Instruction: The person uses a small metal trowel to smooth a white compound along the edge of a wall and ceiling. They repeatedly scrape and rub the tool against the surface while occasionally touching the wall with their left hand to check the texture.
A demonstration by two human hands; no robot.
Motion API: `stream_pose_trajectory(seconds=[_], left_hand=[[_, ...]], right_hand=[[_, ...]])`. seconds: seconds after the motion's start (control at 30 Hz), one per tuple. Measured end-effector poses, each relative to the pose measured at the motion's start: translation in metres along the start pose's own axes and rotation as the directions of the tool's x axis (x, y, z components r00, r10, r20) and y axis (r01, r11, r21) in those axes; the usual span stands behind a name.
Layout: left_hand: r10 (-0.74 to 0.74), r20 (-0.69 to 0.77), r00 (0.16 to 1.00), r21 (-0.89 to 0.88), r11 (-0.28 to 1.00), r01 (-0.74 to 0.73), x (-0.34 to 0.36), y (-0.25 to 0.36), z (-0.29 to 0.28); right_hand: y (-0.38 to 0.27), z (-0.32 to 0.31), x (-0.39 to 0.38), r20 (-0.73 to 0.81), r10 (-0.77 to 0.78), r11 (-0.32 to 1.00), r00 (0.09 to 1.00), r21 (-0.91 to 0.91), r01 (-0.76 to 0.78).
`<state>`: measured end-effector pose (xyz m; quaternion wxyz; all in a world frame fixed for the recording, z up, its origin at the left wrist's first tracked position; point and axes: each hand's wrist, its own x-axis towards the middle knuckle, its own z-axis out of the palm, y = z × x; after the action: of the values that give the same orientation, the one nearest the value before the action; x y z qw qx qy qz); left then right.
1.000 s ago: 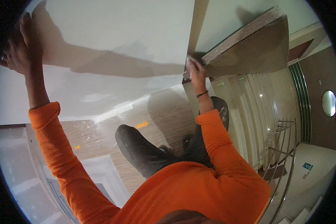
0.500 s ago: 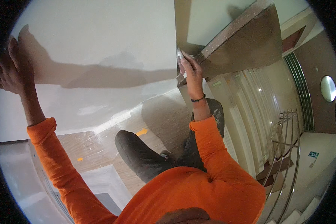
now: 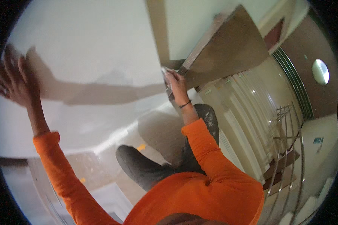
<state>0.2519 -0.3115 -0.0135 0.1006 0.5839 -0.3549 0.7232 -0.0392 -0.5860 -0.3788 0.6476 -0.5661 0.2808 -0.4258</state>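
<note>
My left hand (image 3: 20,84) rests flat on a large white wall surface (image 3: 101,45), its fingers spread. At that wall's right-hand vertical edge, my right hand (image 3: 179,90) is closed round a small, thin, dusty piece (image 3: 168,87) that looks like folded sandpaper, pressed to the corner. The fingers hide most of it, and blur softens its outline. A dark bracelet circles my right wrist. Both forearms are in orange sleeves.
A brown textured panel with a speckled edge (image 3: 229,48) juts out just beyond my right hand. Pale stairs (image 3: 244,123) descend at the right, beside a metal railing (image 3: 300,150). An orange arrow (image 3: 141,147) marks the floor by my knee.
The whole view has shifted, with the wall edge and brown panel now further left. My right hand sits lower in the picture, still at the edge. The left hand stays flat on the wall.
</note>
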Motion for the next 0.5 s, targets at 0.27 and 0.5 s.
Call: stream_pose_trajectory(seconds=[0.27,0.5], left_hand=[[-0.097,-0.027,0.995,-0.107,0.990,0.094,0.021,0.056,-0.014],[0.065,-0.080,0.995,-0.007,0.998,-0.066,0.037,0.032,-0.022]], right_hand=[[0.059,-0.041,0.007,-0.037,0.143,0.974,0.989,-0.174,-0.148],[-0.102,0.031,0.023,0.035,-0.278,0.959,0.960,0.072,0.275]])
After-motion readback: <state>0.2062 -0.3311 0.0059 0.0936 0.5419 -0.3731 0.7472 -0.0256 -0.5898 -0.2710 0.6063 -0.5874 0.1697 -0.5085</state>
